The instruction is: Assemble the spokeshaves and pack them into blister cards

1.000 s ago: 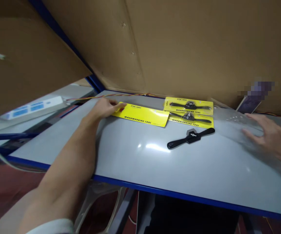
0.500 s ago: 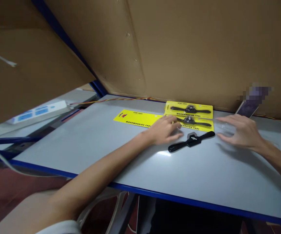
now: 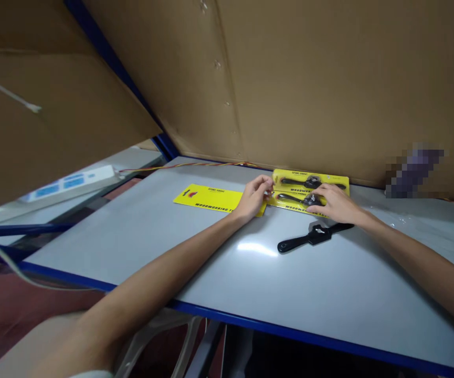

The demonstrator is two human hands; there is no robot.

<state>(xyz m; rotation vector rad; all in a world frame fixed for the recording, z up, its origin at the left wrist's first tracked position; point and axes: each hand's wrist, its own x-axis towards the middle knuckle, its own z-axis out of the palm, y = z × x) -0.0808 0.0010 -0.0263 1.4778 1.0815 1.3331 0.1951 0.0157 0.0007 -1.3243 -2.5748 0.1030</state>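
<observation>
My left hand (image 3: 255,198) has its fingers curled in at the left end of the front spokeshave pack (image 3: 289,207), a yellow card with a black spokeshave under clear plastic. From the right, my right hand (image 3: 336,203) grips the middle of that same pack, thumb below and fingers above. Another spokeshave pack (image 3: 295,175) lies just behind it against the wall. A bare yellow backing card (image 3: 211,197) is partly under my left hand. Closer to me lies a loose black spokeshave (image 3: 299,243), its right handle tip beside my right wrist.
Clear plastic packaging (image 3: 419,228) lies on the grey table (image 3: 132,231) at right. A blurred-out purple object (image 3: 418,170) leans at the cardboard wall (image 3: 329,84). A power strip (image 3: 73,181) is at far left, with a thin red-yellow wire (image 3: 195,164) along the back.
My right hand has let go of the clear plastic at right and moved left onto the front pack. My left hand has drawn its fingers together at the pack's left end.
</observation>
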